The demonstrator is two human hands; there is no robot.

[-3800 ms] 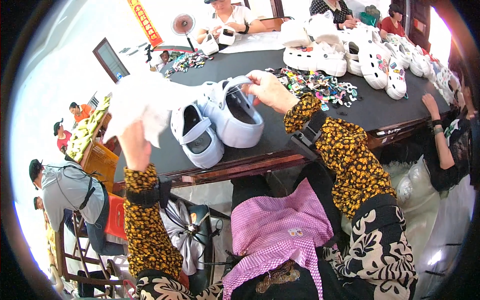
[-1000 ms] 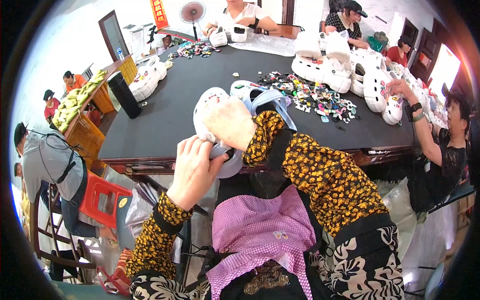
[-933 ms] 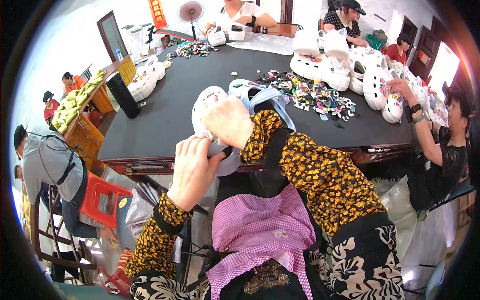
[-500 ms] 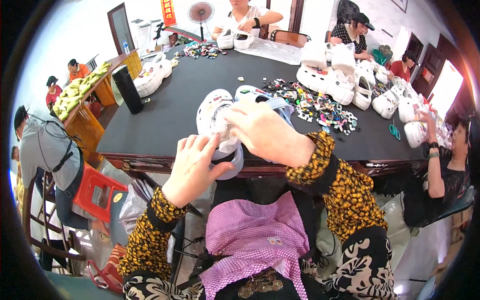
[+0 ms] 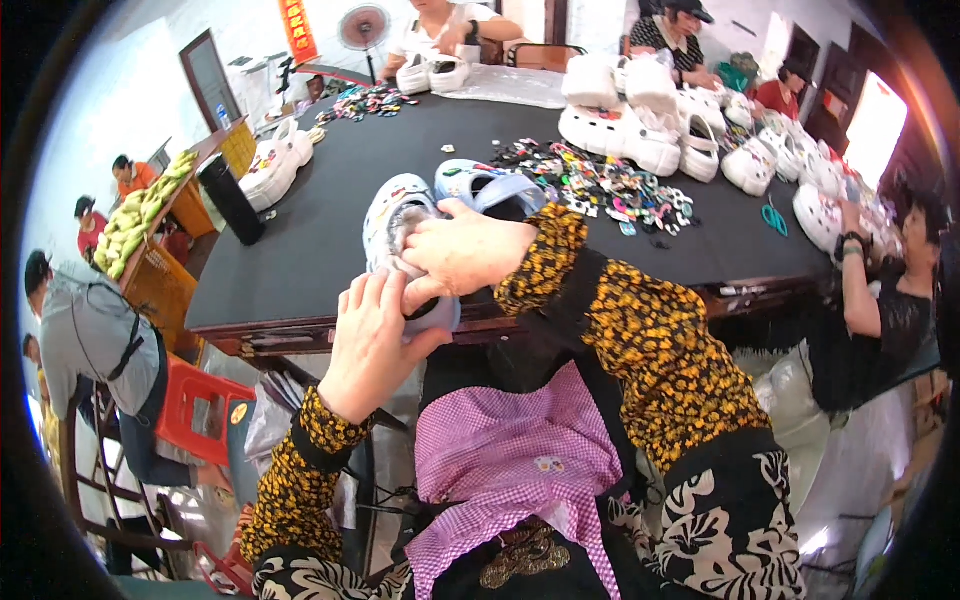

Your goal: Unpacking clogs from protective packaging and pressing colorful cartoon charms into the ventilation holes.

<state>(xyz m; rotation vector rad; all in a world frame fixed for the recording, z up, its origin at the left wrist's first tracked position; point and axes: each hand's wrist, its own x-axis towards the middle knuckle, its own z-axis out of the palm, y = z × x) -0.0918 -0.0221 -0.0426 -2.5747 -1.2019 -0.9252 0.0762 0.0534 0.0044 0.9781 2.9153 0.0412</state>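
A pale blue clog (image 5: 385,212) with small charms on its toe lies at the table's near edge. Crumpled greyish, shiny material (image 5: 405,228) shows in its opening. My left hand (image 5: 375,335) grips the clog's near left side, its thumb by the heel. Across the opening bends my right hand (image 5: 465,250), fingers curled down into the clog and fingertips partly hidden. A second light blue clog (image 5: 460,175), also with charms, stands just right of it, partly behind my right hand.
Colourful loose shoe charms (image 5: 610,185) lie in a pile on the black table (image 5: 320,210). White clogs (image 5: 620,130) are stacked behind them. Teal scissors (image 5: 773,218) lie at the right, a black cylinder (image 5: 230,200) stands at the left. Several people work around the table.
The view has shifted, so the table contents sit further left and a little higher. My right hand has turned and sits lower over the clog's opening, closer to my left hand.
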